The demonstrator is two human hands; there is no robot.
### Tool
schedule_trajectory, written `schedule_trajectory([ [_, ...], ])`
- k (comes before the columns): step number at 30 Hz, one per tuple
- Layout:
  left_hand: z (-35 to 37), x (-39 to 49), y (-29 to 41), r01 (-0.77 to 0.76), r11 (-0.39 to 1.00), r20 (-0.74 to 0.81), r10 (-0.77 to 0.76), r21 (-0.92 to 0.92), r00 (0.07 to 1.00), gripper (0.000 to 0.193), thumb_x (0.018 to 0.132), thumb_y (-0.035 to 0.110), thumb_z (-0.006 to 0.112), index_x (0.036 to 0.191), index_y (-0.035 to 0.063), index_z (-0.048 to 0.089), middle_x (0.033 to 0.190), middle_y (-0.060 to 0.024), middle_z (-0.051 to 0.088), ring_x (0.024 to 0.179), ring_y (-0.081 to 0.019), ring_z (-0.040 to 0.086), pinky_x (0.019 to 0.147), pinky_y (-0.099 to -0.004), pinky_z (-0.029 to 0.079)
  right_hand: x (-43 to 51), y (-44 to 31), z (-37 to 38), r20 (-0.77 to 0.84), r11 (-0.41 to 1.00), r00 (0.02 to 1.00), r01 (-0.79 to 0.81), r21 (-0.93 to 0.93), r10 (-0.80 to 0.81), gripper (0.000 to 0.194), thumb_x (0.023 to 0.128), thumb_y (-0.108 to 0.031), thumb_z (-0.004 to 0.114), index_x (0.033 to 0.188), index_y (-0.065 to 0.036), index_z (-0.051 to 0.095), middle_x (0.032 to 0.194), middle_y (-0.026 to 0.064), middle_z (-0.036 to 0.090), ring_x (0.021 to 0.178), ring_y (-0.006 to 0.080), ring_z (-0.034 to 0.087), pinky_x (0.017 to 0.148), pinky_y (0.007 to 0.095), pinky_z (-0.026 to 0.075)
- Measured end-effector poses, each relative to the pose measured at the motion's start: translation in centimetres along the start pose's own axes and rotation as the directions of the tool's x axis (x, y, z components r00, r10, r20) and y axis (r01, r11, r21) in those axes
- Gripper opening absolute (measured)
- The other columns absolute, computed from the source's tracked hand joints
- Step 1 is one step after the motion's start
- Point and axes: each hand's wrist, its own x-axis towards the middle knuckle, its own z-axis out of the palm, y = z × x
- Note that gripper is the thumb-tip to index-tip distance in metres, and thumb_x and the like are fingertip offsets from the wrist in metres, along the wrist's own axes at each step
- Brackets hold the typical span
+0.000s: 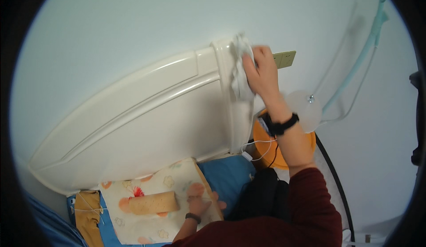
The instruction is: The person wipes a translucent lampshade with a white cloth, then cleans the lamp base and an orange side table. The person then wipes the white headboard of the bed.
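My right hand (pixel 263 70) grips a crumpled white cloth (pixel 242 77) against the right post (pixel 226 57) of a cream headboard (pixel 159 114), near its top. A black watch is on that wrist. Lower down, my left hand (pixel 199 206) leans on a printed pillow (pixel 159 235), with a dark band at the wrist and nothing seen in its grasp. Beside it on the pillow lies a tan bolster (pixel 153 203) with a red tassel (pixel 137 191) at one end. My fingers on the cloth are slightly blurred.
Right of the headboard are a wall socket plate (pixel 285 59), an orange round-topped stand (pixel 308 147), a white cable (pixel 247 156) and a lamp with a frosted shade (pixel 298 104). A teal pole (pixel 349 74) slants up the wall. Blue bedding (pixel 226 173) lies beneath the pillow.
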Motion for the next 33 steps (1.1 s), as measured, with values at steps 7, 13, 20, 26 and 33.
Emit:
schedule_trajectory([
  [7, -0.4, 0.2, 1.6, 0.061, 0.992, -0.017, -0.059, 0.108, 0.998, 0.085, 0.072, 0.054, 0.071, 0.13, -0.0058, 0.054, 0.135, -0.0317, 0.049, 0.131, -0.0485, 0.038, 0.105, -0.0628, 0.027, 5.6, -0.6, 5.8, 0.159, 0.869, 0.966, 0.255, -0.424, -0.205, 0.033, 0.077, -0.032, 0.065, 0.1, -0.01, 0.074, 0.107, 0.0111, 0.057, 0.091, 0.0301, 0.052, 0.079, 0.0409, 0.045],
  [13, -0.1, 0.8, 1.5, 0.153, 0.979, 0.062, -0.163, 0.138, 0.985, 0.078, 0.074, 0.049, 0.071, 0.133, 0.0005, 0.054, 0.135, -0.0273, 0.05, 0.129, -0.0433, 0.041, 0.105, -0.0557, 0.032, 4.4, 0.7, 5.9, 0.057, 0.884, 0.96, 0.276, -0.378, -0.275, 0.031, 0.08, -0.034, 0.068, 0.101, -0.012, 0.074, 0.105, 0.0088, 0.057, 0.088, 0.0289, 0.051, 0.073, 0.0407, 0.043],
  [20, 0.1, 1.3, 0.6, 0.111, 0.99, 0.071, -0.117, 0.086, 0.991, 0.075, 0.075, 0.043, 0.071, 0.134, 0.0018, 0.053, 0.131, -0.0265, 0.054, 0.125, -0.0423, 0.045, 0.107, -0.0535, 0.031, -4.5, 2.4, 5.3, 0.08, 0.909, 0.971, 0.237, -0.343, -0.223, 0.05, 0.078, -0.023, 0.073, 0.127, -0.018, 0.062, 0.1, 0.0079, 0.055, 0.086, 0.0281, 0.053, 0.07, 0.0398, 0.043],
  [26, 0.4, 0.9, 0.7, 0.064, 0.988, 0.032, -0.069, 0.141, 0.997, 0.074, 0.074, 0.041, 0.071, 0.132, -0.0014, 0.053, 0.128, -0.028, 0.055, 0.125, -0.0439, 0.045, 0.109, -0.0551, 0.025, -17.5, 3.7, 1.6, 0.387, 0.918, 0.916, 0.236, -0.319, -0.1, 0.052, 0.075, -0.018, 0.074, 0.125, -0.013, 0.063, 0.096, 0.0074, 0.056, 0.085, 0.0283, 0.056, 0.072, 0.0411, 0.042],
  [33, 1.1, 0.5, -0.1, 0.033, 0.979, -0.005, -0.033, 0.203, 0.999, 0.067, 0.075, 0.041, 0.068, 0.118, -0.0079, 0.056, 0.122, -0.0395, 0.051, 0.121, -0.0529, 0.041, 0.108, -0.0593, 0.024, -9.3, 4.0, -0.4, 0.246, 0.958, 0.969, 0.045, -0.283, 0.028, 0.028, 0.084, -0.034, 0.063, 0.084, -0.006, 0.061, 0.084, 0.0145, 0.059, 0.084, 0.0361, 0.055, 0.075, 0.0478, 0.041],
])
